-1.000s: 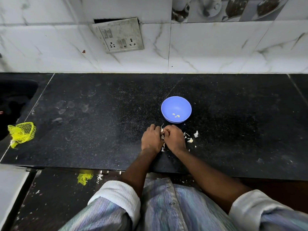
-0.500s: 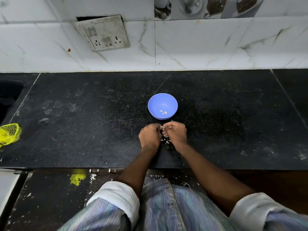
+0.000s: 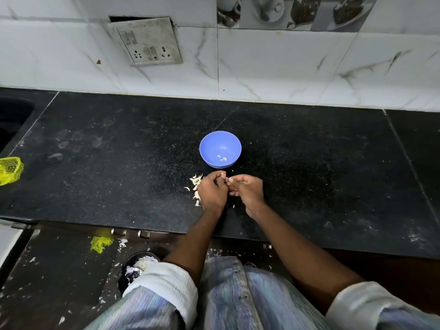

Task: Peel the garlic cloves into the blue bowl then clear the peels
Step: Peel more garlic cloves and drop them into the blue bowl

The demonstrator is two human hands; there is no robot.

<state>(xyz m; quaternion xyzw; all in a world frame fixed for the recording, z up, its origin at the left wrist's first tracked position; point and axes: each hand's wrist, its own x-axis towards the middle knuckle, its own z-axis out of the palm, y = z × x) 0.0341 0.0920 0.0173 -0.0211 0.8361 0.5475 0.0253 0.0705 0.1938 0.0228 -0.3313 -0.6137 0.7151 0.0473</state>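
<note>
pinching one garlic clove (image 3: pixel 226 179) between them — both hands, left (image 3: pixel 212 192) and right (image 3: pixel 247 190) — beside the blue bowl (image 3: pixel 220 148).

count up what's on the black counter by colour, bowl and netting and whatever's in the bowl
blue: 1, the blue bowl
yellow: 1, the mesh netting at the counter's left edge
pale: 3, the peeled garlic cloves in the bowl
total: 5
Loose garlic peels beside the left hand are too jumbled to count; the right hand is alongside.
</note>
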